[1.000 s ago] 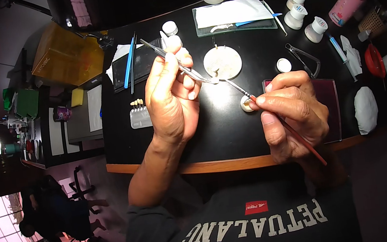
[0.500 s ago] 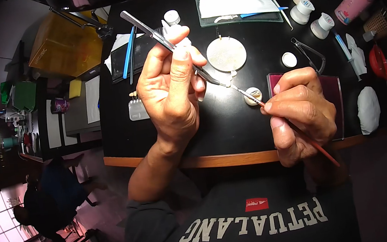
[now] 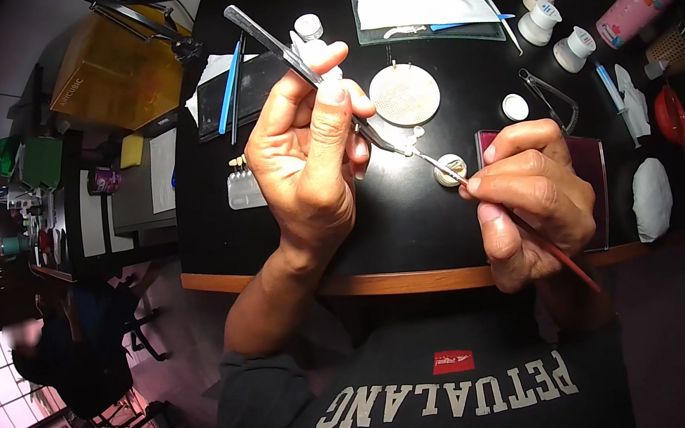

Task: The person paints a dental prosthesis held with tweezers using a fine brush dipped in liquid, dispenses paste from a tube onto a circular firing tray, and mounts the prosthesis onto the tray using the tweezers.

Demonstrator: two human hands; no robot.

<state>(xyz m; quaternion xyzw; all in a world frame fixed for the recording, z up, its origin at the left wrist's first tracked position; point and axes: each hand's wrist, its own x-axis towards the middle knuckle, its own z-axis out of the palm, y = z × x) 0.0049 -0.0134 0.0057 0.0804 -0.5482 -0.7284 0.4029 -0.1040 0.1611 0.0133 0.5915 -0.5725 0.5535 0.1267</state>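
My left hand (image 3: 309, 153) is closed on dark metal tweezers (image 3: 265, 34), whose tips hold a tiny pale piece (image 3: 409, 150). Between the fingers of my right hand (image 3: 533, 196) is a thin brush (image 3: 563, 257) with a reddish handle. The brush tip meets or nearly meets the pale piece; actual contact is too small to tell. Just beyond the tips lies a round, pale, perforated disc (image 3: 405, 95) with small pegs. A small open jar (image 3: 449, 170) stands under the brush, close to my right fingertips.
White-lidded jars (image 3: 539, 22), a pink patterned cylinder (image 3: 633, 7) and a syringe (image 3: 616, 101) are at the right. A glass plate with white paper (image 3: 423, 7) lies at the back. Blue tools (image 3: 230, 90) and a tooth-shade holder (image 3: 245, 189) are left. Another person (image 3: 85, 346) sits far left.
Over the last second, the tweezers and brush tips moved slightly right and nearer the table's front edge. My left hand turned a little. The view shifted, and the other person changed posture.
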